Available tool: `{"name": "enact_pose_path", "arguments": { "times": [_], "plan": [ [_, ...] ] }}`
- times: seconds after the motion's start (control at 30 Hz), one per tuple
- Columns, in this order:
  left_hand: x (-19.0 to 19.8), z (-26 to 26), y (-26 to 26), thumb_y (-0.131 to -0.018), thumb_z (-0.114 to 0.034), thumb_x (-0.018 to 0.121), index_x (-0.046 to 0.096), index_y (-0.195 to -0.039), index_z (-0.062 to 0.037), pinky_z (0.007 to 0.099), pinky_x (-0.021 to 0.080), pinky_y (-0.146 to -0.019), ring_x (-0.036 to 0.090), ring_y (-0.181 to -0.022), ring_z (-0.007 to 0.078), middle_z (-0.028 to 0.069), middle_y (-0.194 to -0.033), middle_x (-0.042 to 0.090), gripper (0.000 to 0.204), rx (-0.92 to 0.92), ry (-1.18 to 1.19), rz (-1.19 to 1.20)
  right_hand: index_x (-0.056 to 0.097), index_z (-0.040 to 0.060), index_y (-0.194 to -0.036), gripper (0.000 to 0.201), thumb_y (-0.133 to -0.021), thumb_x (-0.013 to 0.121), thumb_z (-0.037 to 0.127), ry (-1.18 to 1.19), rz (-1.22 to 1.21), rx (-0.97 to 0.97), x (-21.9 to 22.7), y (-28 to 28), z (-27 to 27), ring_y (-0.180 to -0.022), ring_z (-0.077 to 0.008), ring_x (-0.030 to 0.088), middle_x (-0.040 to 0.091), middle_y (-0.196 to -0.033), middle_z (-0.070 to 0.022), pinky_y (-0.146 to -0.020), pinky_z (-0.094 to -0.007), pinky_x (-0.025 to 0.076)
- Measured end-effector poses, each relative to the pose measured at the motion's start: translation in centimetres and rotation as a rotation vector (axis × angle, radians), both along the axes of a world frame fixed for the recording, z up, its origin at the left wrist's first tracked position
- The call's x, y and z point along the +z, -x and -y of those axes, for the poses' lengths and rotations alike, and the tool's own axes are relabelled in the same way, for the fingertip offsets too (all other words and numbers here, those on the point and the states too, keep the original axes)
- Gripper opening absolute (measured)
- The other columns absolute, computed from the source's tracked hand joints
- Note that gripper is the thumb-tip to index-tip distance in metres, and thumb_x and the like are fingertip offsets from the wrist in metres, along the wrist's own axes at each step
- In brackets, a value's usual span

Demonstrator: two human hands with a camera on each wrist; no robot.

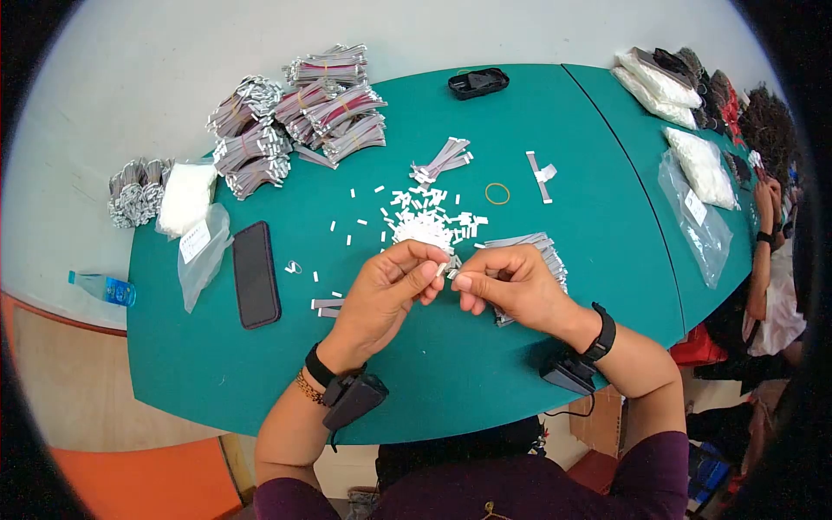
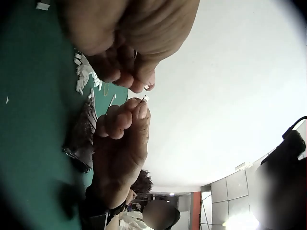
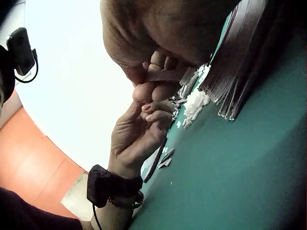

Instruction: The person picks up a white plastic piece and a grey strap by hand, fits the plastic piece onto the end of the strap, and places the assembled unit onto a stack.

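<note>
In the head view the left hand point(image 1: 386, 290) pinches a small white piece point(image 1: 441, 269) between thumb and forefinger. Close beside it the right hand point(image 1: 524, 290) has thumb and forefinger pinched on a short grey cable point(image 3: 165, 75), which the right wrist view shows across its fingers. A tiny white tip point(image 2: 146, 98) shows at the right fingertips in the left wrist view; whether it touches the left hand's piece cannot be told. Beyond the fingers lies a heap of small white pieces point(image 1: 422, 227). Under the right hand is a stack of grey cables point(image 1: 550, 260).
Bundled cables point(image 1: 247, 143) are piled at the back left. A phone point(image 1: 256, 276) and a white bag point(image 1: 186, 199) lie left. Loose cables point(image 1: 446, 160), a rubber band point(image 1: 497, 193) and a black case point(image 1: 478, 83) lie beyond the hands. Another person's arm point(image 1: 761, 251) is at right.
</note>
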State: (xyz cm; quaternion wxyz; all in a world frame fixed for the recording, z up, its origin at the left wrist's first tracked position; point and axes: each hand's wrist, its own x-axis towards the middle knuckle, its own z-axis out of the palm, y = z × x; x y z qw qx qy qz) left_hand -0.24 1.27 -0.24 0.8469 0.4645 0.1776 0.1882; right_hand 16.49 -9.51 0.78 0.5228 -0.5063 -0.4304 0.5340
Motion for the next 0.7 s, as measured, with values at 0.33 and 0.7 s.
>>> {"name": "enact_pose_path", "arguments": {
  "times": [0.33,0.7],
  "plan": [
    [-0.34,0.37,-0.24,-0.087,-0.009,0.057,0.06,-0.1,0.0015,0.0217,0.042,-0.069,0.051,-0.075,0.0086,0.0038,-0.087,0.059,0.017,0.026,-0.026,0.002,0.065,0.0036,-0.083,0.013,-0.087,0.059,0.014,0.003,0.023,0.018,-0.16,0.03,0.01,-0.058,-0.0056,0.055,0.061,-0.067,-0.0016,-0.052,-0.0191,0.045],
    [-0.1,0.52,-0.23,-0.087,-0.01,0.057,0.06,-0.1,0.0016,0.0213,0.042,-0.068,0.051,-0.074,0.008,0.0027,-0.085,0.058,0.018,0.025,-0.024,-0.003,0.064,0.0032,-0.082,0.014,-0.088,0.058,0.014,0.011,-0.003,0.03,0.07,0.19,0.14,-0.06,-0.0055,0.055,0.061,-0.068,-0.0019,-0.054,-0.0192,0.046]
  ]
}}
